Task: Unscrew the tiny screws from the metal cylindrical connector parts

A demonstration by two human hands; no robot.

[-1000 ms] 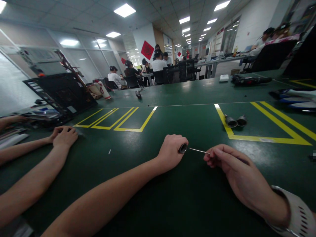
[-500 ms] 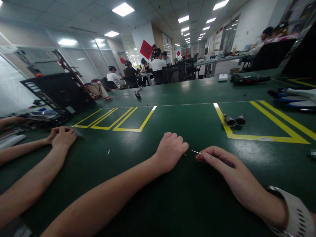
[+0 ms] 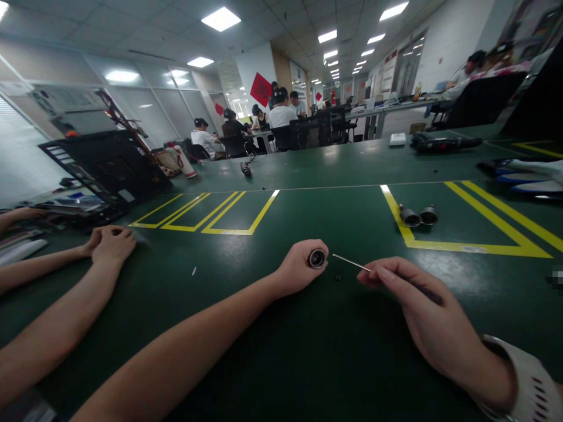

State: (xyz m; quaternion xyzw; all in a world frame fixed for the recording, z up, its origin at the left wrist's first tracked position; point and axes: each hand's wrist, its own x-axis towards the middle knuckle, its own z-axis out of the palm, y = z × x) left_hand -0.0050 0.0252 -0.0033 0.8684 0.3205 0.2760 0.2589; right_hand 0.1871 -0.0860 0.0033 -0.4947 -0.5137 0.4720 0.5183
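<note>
My left hand [image 3: 299, 266] is wrapped round a round metal connector [image 3: 317, 258], whose open ring end faces me; the rest of it is hidden in the fist. In my right hand [image 3: 409, 293] is a thin screwdriver [image 3: 352, 262], its dark handle partly covered by the fingers. The bare metal shaft points left, and its tip is a little to the right of the connector, apart from it. A tiny dark ring-like part [image 3: 338, 278] lies on the green table [image 3: 264, 346] just below the tip.
Two metal connectors [image 3: 417, 217] lie inside a yellow-taped box at the right. Another connector [image 3: 245, 169] lies farther back. A co-worker's hands [image 3: 112, 243] rest at the left, near a black equipment case [image 3: 109, 167]. A white scrap [image 3: 193, 271] lies between us.
My left hand has turned, so the connector's ring end now shows. The screwdriver has drawn back to the right, away from the left fist. The tiny part shows more clearly.
</note>
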